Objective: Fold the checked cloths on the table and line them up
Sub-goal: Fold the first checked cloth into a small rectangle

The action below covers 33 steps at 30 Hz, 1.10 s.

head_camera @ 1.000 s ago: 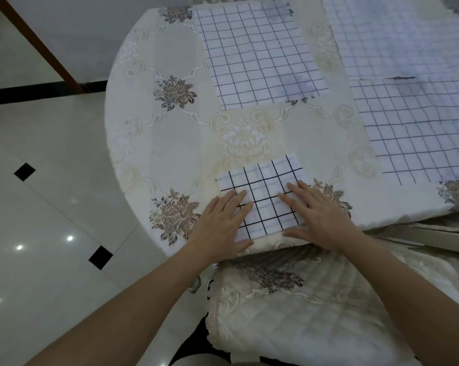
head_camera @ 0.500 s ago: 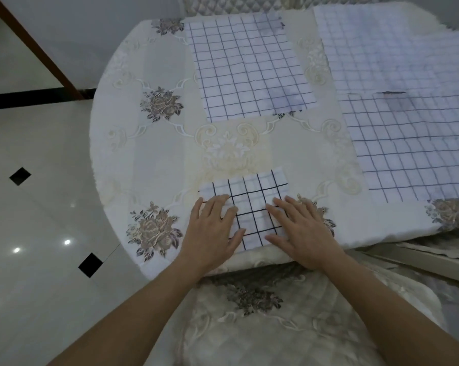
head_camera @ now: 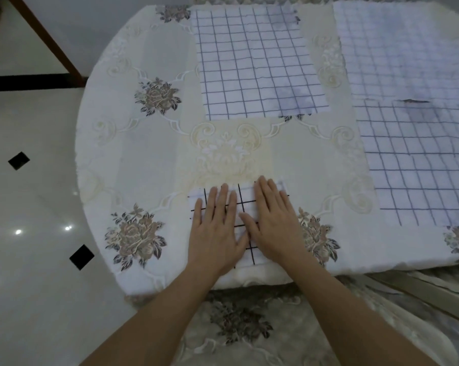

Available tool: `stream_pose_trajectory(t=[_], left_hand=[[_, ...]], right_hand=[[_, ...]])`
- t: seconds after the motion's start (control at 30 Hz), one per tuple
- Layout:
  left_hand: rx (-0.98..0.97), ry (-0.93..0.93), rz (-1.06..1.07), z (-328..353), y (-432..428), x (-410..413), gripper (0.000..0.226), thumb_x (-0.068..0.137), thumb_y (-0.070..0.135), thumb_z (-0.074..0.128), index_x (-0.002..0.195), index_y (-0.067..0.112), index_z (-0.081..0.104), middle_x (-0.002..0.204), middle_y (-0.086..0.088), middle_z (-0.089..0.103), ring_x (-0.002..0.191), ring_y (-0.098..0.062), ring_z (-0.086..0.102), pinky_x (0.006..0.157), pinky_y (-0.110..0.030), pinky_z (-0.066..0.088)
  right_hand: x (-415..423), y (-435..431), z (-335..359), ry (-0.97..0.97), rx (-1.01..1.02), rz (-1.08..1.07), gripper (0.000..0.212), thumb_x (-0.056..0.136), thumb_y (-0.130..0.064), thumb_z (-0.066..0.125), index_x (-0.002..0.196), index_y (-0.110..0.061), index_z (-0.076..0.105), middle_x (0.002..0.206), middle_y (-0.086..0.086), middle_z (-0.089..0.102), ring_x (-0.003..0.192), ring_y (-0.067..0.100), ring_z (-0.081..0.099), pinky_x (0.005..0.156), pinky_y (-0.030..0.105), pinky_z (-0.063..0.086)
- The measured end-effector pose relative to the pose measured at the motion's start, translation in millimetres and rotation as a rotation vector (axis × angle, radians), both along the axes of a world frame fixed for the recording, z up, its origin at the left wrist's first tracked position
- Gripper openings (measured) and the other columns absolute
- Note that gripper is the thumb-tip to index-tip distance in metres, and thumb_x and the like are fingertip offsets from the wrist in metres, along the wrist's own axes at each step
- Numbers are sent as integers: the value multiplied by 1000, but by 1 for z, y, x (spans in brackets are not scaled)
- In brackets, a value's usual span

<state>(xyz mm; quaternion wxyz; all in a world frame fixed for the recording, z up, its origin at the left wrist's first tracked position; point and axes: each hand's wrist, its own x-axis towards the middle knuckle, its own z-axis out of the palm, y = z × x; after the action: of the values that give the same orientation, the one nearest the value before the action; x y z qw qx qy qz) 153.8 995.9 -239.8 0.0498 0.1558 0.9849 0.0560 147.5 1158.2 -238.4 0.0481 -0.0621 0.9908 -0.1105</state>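
A small folded checked cloth [head_camera: 245,198], white with black lines, lies at the near edge of the table [head_camera: 143,159]. My left hand [head_camera: 217,228] and my right hand [head_camera: 273,223] lie flat on top of it, fingers spread, side by side and covering most of it. A larger checked cloth [head_camera: 254,64] is spread flat at the far middle. Another big checked cloth [head_camera: 418,159] lies flat on the right, with a paler one [head_camera: 397,43] beyond it.
The table has a cream floral cover, with its rounded edge on the left. A quilted chair seat [head_camera: 249,326] sits below the near edge. Glossy tiled floor [head_camera: 33,233] lies to the left. A brown wooden leg [head_camera: 46,40] slants at the far left.
Both hands have slid forward over the small folded cloth and closer together, covering more of it. The view has shifted so the table sits lower and more central.
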Motion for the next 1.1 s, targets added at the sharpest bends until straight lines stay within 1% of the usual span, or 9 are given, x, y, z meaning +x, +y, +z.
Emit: stream_pose_trajectory(t=[0.2,0.3,0.4,0.53,0.63,0.73,0.87,1.0,1.1], left_hand=[[-1,2,16,-1,-6,1,77,98,65,22,159,22,6,166,-8,-4,153,-27,-5,122,-53,11],[-11,-5,51,7,-4,5,78,98,64,20,159,16,8,166,-11,-1,153,-28,-2,121,-55,12],[-2,5,21,13,0,14,76,100,60,16,158,10,11,166,-10,2,153,-25,0,122,-52,11],[-14,-45,-17,5,-1,20,70,101,52,7,158,11,3,166,-6,-6,153,-21,-7,121,-51,13],[-29,-43,-27,0,-4,19,71,101,48,20,158,12,-4,166,-6,-12,152,-21,-12,123,-49,9],[-21,-34,-26,1,-10,16,73,100,55,18,158,16,-3,166,-6,-11,152,-22,-12,124,-46,6],[-19,-45,20,3,-28,12,76,100,62,16,158,19,-8,165,-6,-17,152,-22,-16,125,-44,3],[-42,-54,46,4,-45,9,78,100,64,13,157,17,-11,164,-8,-21,151,-23,-19,124,-44,1],[-86,-100,32,9,-51,6,79,98,67,4,155,16,-18,162,-6,-27,149,-21,-25,124,-45,-2]], right_hand=[[3,52,-4,-27,168,-92,84,97,-69,7,158,-12,-3,167,4,-5,154,20,-5,124,47,8],[3,48,1,-66,176,-119,86,96,-71,5,158,-11,-5,167,5,-7,153,23,-6,124,51,5],[11,32,13,-13,134,-170,85,99,-67,12,158,-5,5,166,11,1,153,27,0,123,52,7],[32,-9,13,57,-1,11,74,104,-56,18,157,-4,12,166,12,5,154,23,2,124,46,11],[44,-15,1,19,-15,28,75,103,-58,16,157,-5,15,166,10,9,154,21,4,124,45,15],[50,0,-3,7,51,-58,83,100,-65,16,158,-7,7,167,8,3,154,20,0,125,43,9],[51,20,-1,-33,115,-122,86,98,-69,13,158,-9,-3,167,7,-6,154,20,-5,124,45,9],[57,41,1,-62,127,-204,86,97,-71,13,158,-13,-6,167,3,-7,153,19,-5,124,45,8],[58,48,6,-98,135,-218,87,95,-73,8,158,-15,-7,166,1,-11,153,19,-8,124,45,4]])
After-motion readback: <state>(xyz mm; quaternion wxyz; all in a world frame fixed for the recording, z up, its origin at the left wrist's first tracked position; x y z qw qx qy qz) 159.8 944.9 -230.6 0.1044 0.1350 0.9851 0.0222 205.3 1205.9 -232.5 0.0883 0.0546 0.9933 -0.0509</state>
